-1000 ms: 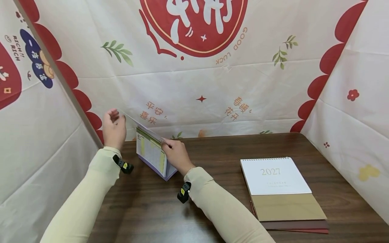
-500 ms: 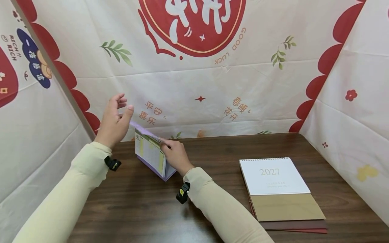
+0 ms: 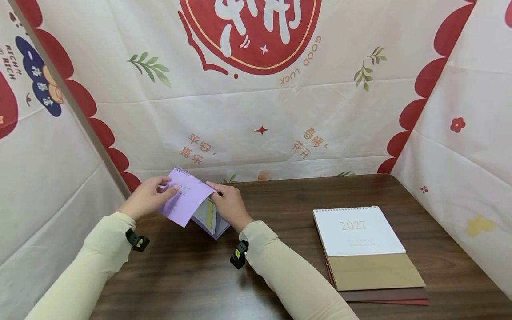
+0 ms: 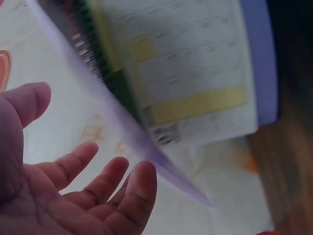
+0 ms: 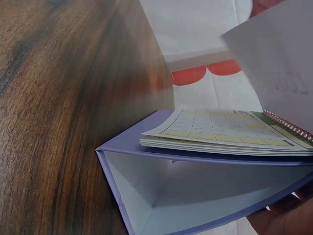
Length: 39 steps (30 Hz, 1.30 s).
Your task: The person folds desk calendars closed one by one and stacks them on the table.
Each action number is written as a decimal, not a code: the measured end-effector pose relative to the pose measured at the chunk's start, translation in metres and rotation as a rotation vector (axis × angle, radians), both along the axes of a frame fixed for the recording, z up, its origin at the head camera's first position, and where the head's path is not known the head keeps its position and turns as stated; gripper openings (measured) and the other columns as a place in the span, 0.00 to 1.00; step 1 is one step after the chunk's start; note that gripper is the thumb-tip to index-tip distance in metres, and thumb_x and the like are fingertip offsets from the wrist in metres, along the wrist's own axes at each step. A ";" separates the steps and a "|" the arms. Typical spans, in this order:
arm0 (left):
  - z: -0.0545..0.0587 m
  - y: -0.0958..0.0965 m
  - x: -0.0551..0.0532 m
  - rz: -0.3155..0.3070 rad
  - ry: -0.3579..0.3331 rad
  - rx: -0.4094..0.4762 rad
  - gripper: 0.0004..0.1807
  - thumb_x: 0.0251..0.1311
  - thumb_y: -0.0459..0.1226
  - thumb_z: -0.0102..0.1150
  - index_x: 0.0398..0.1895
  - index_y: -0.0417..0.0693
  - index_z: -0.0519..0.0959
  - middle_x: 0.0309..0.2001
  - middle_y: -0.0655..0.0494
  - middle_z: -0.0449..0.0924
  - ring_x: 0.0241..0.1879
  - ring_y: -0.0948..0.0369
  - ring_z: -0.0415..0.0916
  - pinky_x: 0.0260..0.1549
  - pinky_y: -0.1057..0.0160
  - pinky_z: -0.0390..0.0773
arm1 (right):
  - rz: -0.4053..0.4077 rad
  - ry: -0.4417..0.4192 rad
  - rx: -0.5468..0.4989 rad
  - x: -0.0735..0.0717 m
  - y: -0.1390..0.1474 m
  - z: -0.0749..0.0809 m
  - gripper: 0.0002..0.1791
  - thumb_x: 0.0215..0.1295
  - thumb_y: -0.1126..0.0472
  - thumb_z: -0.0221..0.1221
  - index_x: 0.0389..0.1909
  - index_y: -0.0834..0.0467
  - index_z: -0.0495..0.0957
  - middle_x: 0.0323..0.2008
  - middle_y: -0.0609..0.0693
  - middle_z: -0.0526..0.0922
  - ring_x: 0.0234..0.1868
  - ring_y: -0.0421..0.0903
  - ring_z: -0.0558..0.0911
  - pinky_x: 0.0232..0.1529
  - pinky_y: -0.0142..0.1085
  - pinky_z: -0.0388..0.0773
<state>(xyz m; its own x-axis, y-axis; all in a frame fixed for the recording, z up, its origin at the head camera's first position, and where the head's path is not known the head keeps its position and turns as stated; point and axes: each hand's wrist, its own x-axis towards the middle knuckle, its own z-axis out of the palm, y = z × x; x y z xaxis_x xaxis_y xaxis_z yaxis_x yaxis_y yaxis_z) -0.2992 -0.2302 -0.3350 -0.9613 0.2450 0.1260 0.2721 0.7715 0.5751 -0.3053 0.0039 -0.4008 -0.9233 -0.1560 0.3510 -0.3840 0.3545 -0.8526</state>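
A purple spiral-bound desk calendar (image 3: 186, 193) stands as a tent on the table, its 2027 cover flipped toward me and hanging lifted off the pages. My right hand (image 3: 232, 204) grips the right end of its top edge, with fingertips on the far side. Beside the cover is my left hand (image 3: 146, 198), fingers loosely bent and thumb over the cover's face. The left wrist view has these fingers spread near the cover's edge, beyond which printed month pages (image 4: 195, 58) show. In the right wrist view, the hollow base (image 5: 186, 193) faces the camera.
On the right of the dark wooden table (image 3: 276, 266), a white 2027 calendar (image 3: 356, 235) with a gold lower part lies on maroon and red ones. A printed cloth (image 3: 248, 106) hangs behind the table, with more cloth at both sides.
The purple cover has swung over the top toward me, covering much of the 07 page. My left hand first rose, then came down beside the cover. My right hand keeps its grip.
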 end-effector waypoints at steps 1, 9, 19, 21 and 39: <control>-0.006 0.002 -0.003 0.003 0.007 0.005 0.32 0.70 0.49 0.56 0.61 0.28 0.71 0.55 0.32 0.76 0.53 0.41 0.76 0.44 0.47 0.80 | 0.003 -0.005 -0.001 0.000 0.000 0.000 0.20 0.71 0.62 0.52 0.61 0.48 0.79 0.55 0.47 0.82 0.15 0.40 0.60 0.23 0.32 0.66; -0.029 0.019 -0.026 0.133 0.024 0.083 0.27 0.71 0.52 0.52 0.52 0.33 0.75 0.51 0.35 0.78 0.53 0.43 0.74 0.50 0.44 0.75 | 0.001 -0.024 -0.002 0.000 0.000 0.000 0.21 0.71 0.62 0.52 0.61 0.47 0.79 0.56 0.46 0.81 0.30 0.39 0.77 0.33 0.33 0.73; -0.036 0.030 -0.052 0.256 0.038 0.227 0.31 0.72 0.54 0.47 0.56 0.31 0.68 0.57 0.34 0.71 0.58 0.42 0.69 0.56 0.44 0.71 | -0.007 -0.007 0.026 -0.001 0.000 -0.001 0.21 0.71 0.62 0.52 0.61 0.47 0.79 0.55 0.46 0.82 0.36 0.39 0.78 0.36 0.33 0.74; -0.039 0.031 -0.055 0.281 0.022 0.259 0.34 0.71 0.57 0.47 0.58 0.31 0.66 0.59 0.34 0.70 0.60 0.42 0.68 0.57 0.44 0.70 | -0.002 -0.004 0.027 0.000 0.001 -0.001 0.20 0.71 0.61 0.52 0.61 0.48 0.79 0.56 0.46 0.82 0.37 0.39 0.78 0.37 0.33 0.74; -0.060 0.029 -0.066 0.236 -0.123 0.294 0.50 0.69 0.69 0.27 0.80 0.43 0.38 0.75 0.33 0.47 0.73 0.38 0.48 0.68 0.39 0.52 | 0.057 -0.024 0.048 -0.001 0.004 -0.003 0.22 0.74 0.57 0.49 0.66 0.48 0.75 0.59 0.45 0.80 0.52 0.36 0.80 0.49 0.36 0.77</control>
